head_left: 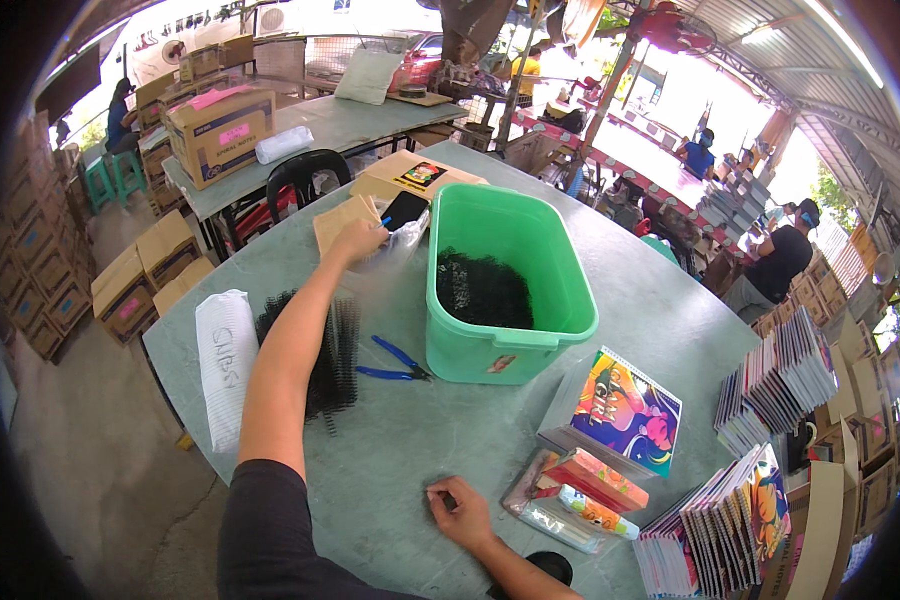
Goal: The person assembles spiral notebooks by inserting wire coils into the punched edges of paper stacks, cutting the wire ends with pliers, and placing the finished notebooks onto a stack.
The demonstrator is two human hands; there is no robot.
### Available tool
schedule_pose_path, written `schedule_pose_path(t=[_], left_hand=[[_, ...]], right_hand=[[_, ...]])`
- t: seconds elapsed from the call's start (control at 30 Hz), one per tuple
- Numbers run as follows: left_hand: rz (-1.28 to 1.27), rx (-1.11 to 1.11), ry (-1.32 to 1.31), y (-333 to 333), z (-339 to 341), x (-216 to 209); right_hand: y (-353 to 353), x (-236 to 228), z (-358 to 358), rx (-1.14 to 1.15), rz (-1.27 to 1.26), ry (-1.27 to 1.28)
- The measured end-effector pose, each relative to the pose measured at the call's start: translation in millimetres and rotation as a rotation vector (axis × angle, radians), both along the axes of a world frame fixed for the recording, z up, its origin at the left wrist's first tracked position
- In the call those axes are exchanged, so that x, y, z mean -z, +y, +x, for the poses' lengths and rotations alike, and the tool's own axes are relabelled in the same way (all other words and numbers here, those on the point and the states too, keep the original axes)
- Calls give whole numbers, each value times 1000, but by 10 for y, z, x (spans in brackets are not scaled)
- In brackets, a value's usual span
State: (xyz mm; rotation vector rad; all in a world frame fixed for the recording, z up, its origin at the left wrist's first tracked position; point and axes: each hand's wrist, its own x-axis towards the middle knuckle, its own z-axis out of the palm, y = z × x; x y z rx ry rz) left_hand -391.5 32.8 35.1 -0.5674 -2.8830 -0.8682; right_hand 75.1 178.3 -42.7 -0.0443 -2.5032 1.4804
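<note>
My left hand [358, 241] reaches to the far side of the table, its fingers closed around something small with a bit of blue showing. Right beside it lie a black phone [406, 208] and a crumpled clear plastic bag [402, 240]. Near the front edge my right hand [461, 511] rests with curled fingers; a small dark patch shows in its grip, too small to name. Under my left forearm lie black spiral binding coils [338, 355]. Blue-handled pliers [395, 364] sit next to them. A green plastic tub [510, 345] holds more black coils [485, 290].
A white wrapped roll [224, 360] lies at the left. Spiral notebooks [625, 410], small packs [595, 482] and notebook stacks [715, 525] crowd the right. Brown paper [342, 222] lies behind the left hand. A black chair [305, 172] and a second table with a carton [220, 135] stand beyond.
</note>
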Motion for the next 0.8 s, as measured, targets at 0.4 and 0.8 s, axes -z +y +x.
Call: schedule_pose_path(t=[0.4, 0.8], left_hand=[[800, 14, -656, -51, 251, -88], [562, 34, -420, -88, 33, 83]], right_hand=[[18, -67, -20, 22, 5, -2], [41, 41, -2, -14, 48, 7]])
